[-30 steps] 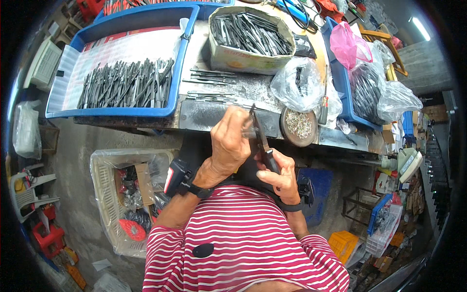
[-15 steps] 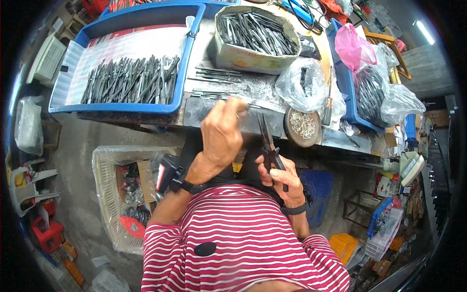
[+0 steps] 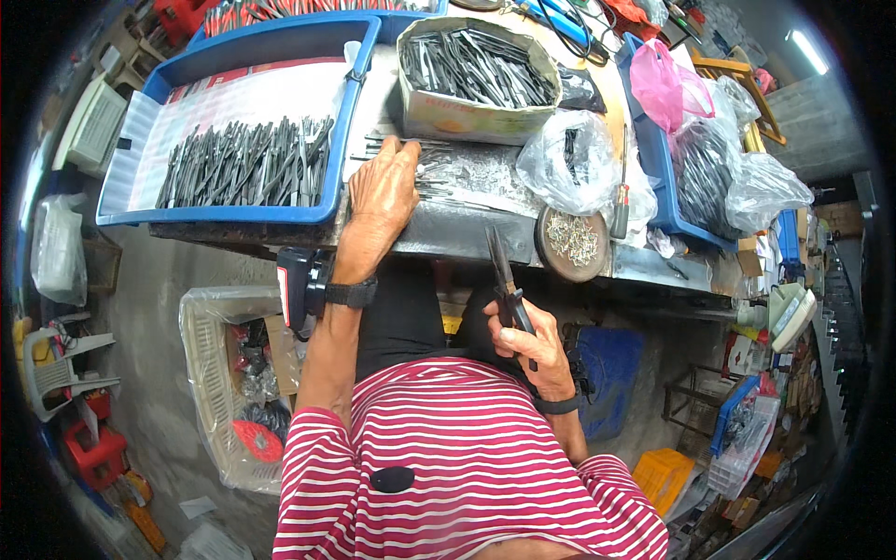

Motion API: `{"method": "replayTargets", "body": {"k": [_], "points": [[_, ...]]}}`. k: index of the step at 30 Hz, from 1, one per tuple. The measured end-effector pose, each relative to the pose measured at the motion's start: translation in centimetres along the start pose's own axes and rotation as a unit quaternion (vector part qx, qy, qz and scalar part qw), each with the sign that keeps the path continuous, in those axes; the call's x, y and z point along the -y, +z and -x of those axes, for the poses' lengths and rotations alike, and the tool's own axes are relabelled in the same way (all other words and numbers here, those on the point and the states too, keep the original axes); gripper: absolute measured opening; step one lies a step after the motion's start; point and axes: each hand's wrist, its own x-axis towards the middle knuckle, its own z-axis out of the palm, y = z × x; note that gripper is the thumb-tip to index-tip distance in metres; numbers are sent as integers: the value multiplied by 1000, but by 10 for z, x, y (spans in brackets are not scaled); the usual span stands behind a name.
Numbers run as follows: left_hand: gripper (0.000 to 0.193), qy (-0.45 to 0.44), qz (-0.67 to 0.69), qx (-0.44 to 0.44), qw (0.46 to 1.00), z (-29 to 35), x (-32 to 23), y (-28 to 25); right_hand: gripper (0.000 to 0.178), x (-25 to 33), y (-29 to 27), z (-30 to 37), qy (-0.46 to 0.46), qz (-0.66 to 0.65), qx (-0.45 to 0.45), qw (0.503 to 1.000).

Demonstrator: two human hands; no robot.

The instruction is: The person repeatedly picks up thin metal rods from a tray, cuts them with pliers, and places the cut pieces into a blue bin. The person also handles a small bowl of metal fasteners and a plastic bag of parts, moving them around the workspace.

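Here a pick-up is seemingly being made from the slim dark strips (image 3: 448,195) beside the left hand (image 3: 383,191), its fingers' grip hidden, a fine pinch likely needed, while long-nose pliers (image 3: 510,291) are held in the right hand (image 3: 537,345).

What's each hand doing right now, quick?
Left hand: fingertips at the thin dark strips; whether it grips any cannot be told.
Right hand: closed around the pliers.

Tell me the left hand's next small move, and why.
Probably pinch up one thin dark strip with the left hand: it is right at the strips on the bench, while the right hand holds pliers with nothing visible between their jaws.
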Motion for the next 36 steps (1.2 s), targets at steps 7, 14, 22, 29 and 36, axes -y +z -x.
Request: {"method": "replayTargets", "body": {"k": [7, 14, 22, 29, 36], "points": [[21, 136, -20, -40, 990, -1, 11, 8, 45, -3, -1, -4, -2, 13, 3, 1000], [18, 126, -37, -26, 991, 0, 10, 5, 48, -1, -1, -3, -16, 61, -8, 998], [18, 47, 150, -72, 985, 2, -11, -12, 47, 5, 2, -10, -49, 168, -44, 984], [15, -92, 566, 35, 818, 29, -37, -25, 42, 11, 14, -18, -177, 293, -129, 931], [15, -206, 795, 95, 562, 46, -46, -15, 50, 12, 17, -27, -325, 471, -176, 801]]}}
